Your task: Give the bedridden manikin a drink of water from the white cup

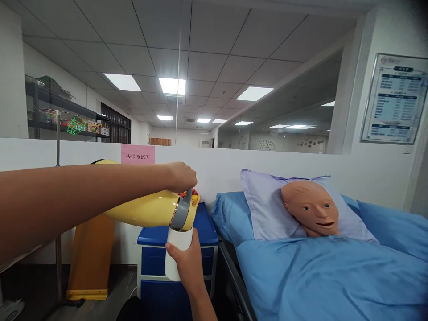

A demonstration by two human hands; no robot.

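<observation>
My left hand [181, 176], its arm stretched across from the left, is closed around the grey handle of a yellow thermos jug [145, 209]. The jug lies tipped nearly level, with its spout end low over the mouth of a white cup [172, 266]. Wrapped round the cup from the right is my right hand [191, 259], thumb across its front. The cup is held up in front of the bedside cabinet, slightly tilted. Any liquid between spout and cup cannot be made out. My left forearm hides part of the jug's body.
Behind the cup stands a blue bedside cabinet [155, 261] with something red and yellow on top. At right, a manikin [312, 208] lies on a pillow [259, 209] under a blue quilt [321, 281]. A metal pole [58, 254] and an orange board [91, 256] stand left.
</observation>
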